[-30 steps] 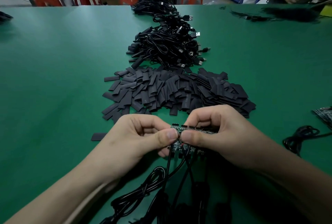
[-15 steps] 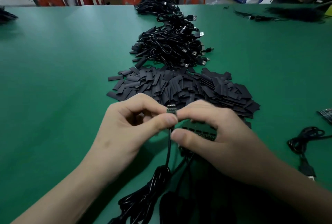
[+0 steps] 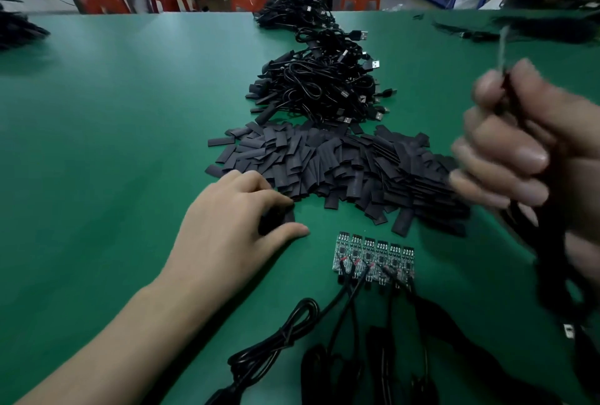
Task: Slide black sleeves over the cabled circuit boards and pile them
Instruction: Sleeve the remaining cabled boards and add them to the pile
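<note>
Centre-left of frame: left hand (image 3: 233,229) pinches one sleeve (image 3: 276,219) at near edge of sleeve heap (image 3: 341,164) on counter (image 3: 130,112). Right edge: right hand (image 3: 519,144), blurred, raised, clenched round cable (image 3: 552,258), board (image 3: 502,47) sticking up. Risks: neighbouring sleeves lifted along; hanging cable sweeping row of bare boards (image 3: 373,256) at lower centre; board corner snagging sleeve mouth.

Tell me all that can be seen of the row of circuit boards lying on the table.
The row of circuit boards has six small green boards, close side by side, flat on the green table. Each carries small black parts. At the near ends, red and black wires join black cables that run toward the viewer. The row lies just before the sleeve pile. No hand touches it.
</note>
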